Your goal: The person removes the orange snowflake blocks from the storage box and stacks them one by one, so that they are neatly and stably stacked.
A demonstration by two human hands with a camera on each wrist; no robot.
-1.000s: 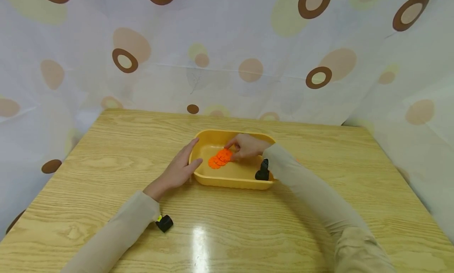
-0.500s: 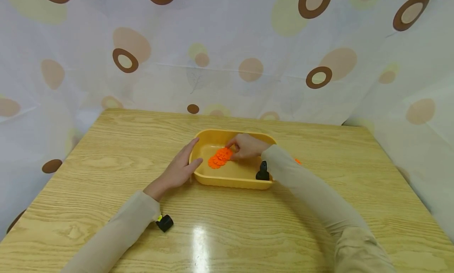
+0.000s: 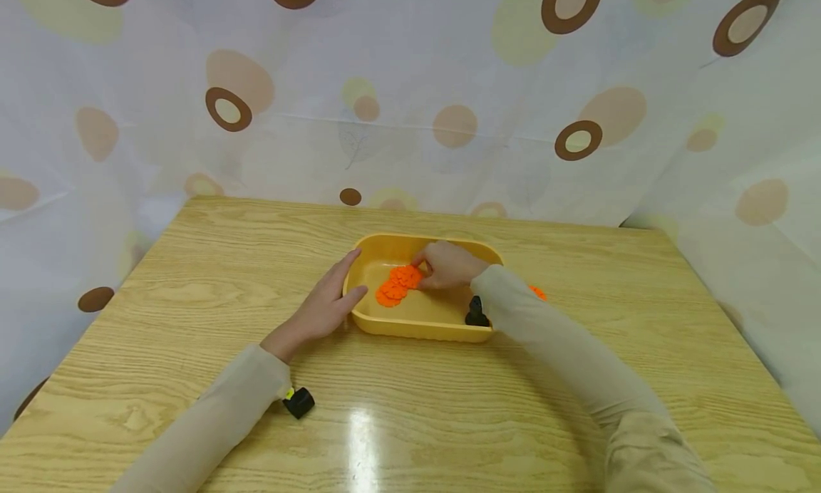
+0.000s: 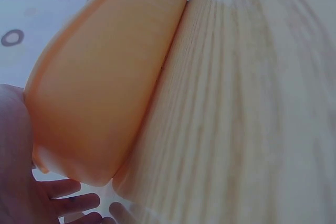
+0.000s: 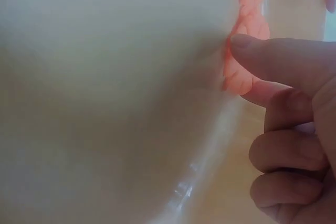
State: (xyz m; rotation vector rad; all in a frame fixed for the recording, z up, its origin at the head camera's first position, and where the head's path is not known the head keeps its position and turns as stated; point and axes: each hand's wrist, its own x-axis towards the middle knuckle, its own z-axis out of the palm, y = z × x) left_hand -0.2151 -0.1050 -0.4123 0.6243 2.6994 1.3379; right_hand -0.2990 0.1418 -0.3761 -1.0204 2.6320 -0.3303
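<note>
A yellow-orange plastic basin [image 3: 417,329] stands on the wooden table, with several flat orange notched discs [image 3: 389,293] overlapping inside it. My right hand [image 3: 447,265] reaches down into the basin and pinches an orange notched disc [image 5: 242,74] between thumb and index finger. The other fingers of that hand are curled in, as the right wrist view shows. At the basin's left end, my left hand [image 3: 323,304] rests with fingers straight along the outer wall [image 4: 100,87] and the thumb over the rim.
Another orange piece [image 3: 537,292] lies on the table right of the basin, partly hidden by the right sleeve [image 3: 564,343]. Black wrist cameras hang below both sleeves. A patterned white cloth [image 3: 410,158] stands behind the table [image 3: 256,244].
My right hand has shifted slightly right, and the discs by it lie a little differently. More of the orange piece beyond the sleeve shows. The left hand has stayed at the basin's end.
</note>
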